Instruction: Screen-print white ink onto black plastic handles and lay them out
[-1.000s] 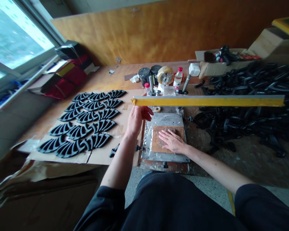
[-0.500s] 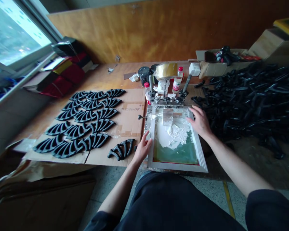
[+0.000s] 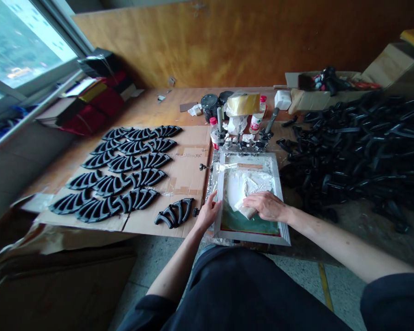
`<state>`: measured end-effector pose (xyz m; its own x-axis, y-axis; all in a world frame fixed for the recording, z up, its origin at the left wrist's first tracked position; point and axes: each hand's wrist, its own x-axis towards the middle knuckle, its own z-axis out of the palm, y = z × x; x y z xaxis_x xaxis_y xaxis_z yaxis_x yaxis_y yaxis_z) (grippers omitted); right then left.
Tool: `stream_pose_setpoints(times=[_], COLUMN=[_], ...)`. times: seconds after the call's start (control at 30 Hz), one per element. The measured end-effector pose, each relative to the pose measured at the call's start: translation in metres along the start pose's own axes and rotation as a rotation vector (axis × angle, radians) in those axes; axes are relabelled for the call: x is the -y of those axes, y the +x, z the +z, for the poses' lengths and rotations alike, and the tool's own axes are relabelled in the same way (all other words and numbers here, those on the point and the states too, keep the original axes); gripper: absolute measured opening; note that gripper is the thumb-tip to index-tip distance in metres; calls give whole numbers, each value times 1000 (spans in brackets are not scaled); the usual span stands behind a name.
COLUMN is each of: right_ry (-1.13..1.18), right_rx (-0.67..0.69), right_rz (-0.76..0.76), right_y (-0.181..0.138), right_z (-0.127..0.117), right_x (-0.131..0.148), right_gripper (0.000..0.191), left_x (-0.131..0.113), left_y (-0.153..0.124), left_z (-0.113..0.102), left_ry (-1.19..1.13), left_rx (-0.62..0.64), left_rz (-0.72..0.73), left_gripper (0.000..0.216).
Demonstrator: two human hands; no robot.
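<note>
A silkscreen frame (image 3: pixel 285 235) lies flat in front of me, with thick white ink (image 3: pixel 237 187) spread over its green mesh (image 3: pixel 232 219). My right hand (image 3: pixel 267 207) is closed around a scraper (image 3: pixel 247 211), tilted and smeared white, low on the ink patch. At the frame's left edge is my left hand (image 3: pixel 208 212), fingers apart, its thumb touching the rim. The clamp (image 3: pixel 243 145) with upright posts stands at the frame's far end. A single black ribbed plastic part (image 3: pixel 174 214) rests on cardboard left of my left hand.
Rows of similar black parts (image 3: pixel 120 184) cover the cardboard sheet (image 3: pixel 189 179) on the left. A large heap of black parts (image 3: pixel 359 151) fills the right. Behind the clamp stand red-capped bottles (image 3: pixel 256 120), a dark tub (image 3: pixel 209 106) and a tape-wrapped block (image 3: pixel 243 105).
My right hand has left the frame's far right corner and taken hold of the scraper, which has come toward me across the ink. My left hand stays at the left edge.
</note>
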<state>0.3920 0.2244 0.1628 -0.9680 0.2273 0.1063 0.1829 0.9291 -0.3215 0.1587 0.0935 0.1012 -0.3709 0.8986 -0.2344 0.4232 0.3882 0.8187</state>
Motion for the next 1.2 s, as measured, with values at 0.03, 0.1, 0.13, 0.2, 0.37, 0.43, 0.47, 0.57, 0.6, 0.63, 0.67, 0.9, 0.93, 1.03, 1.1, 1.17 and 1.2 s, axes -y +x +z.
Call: stream_pose_setpoints(times=[0.03,0.1,0.13,0.2,0.37,0.43,0.47,0.57,0.6,0.63,0.67,0.9,0.93,1.03,1.1,1.17,1.2], right_ry=[14,35,39,37,94,107,102,58,37,16,-2,68,98,180,156,54,-10], right_rx=[36,28,-15,-125,-153,-144,-170,-307,-342,-371,-405,-878,-849,-662,-514,-342,-264], right_rz=[29,126,167,192,120,170,216,338,366,393,422,818,869,854,717,578,540], right_y=[2,10,14,17,-3,0,8,41,50,56,58,-20,-29,-31,-19,-5,0], right_z=[-5,-11,-10,-2,20,13,6,-23,-35,-47,-59,-83,-71,-18,17,40,46], right_x=[-1,-3,-2,1,11,10,7,-6,-13,-21,-30,-114,-118,-102,-77,-51,-41], right_gripper=[35,28,27,34,44,35,32,45,53,57,58,35,34,31,30,25,21], left_x=[0,-1,-2,-3,-2,-4,-6,-20,-28,-37,-47,-129,-141,-168,-175,-169,-161], left_y=[0,0,0,-1,-2,-3,-4,-10,-13,-16,-19,-20,-15,3,12,12,9], left_z=[0,-1,-1,-1,0,-1,-3,-15,-21,-27,-34,-69,-71,-74,-71,-62,-55], left_ry=[-7,-20,-26,-45,-100,-114,-122,-181,-212,-243,-273,-558,-587,-626,-642,-675,-690], left_rx=[3,1,-2,-12,-14,-9,-4,37,57,72,85,-16,-54,-117,-147,-199,-208], left_rz=[-2,-12,-18,-30,-25,-28,-33,-25,-17,-5,12,210,272,405,411,384,348], left_gripper=[59,60,60,62,62,61,62,67,69,71,70,55,53,49,50,51,51])
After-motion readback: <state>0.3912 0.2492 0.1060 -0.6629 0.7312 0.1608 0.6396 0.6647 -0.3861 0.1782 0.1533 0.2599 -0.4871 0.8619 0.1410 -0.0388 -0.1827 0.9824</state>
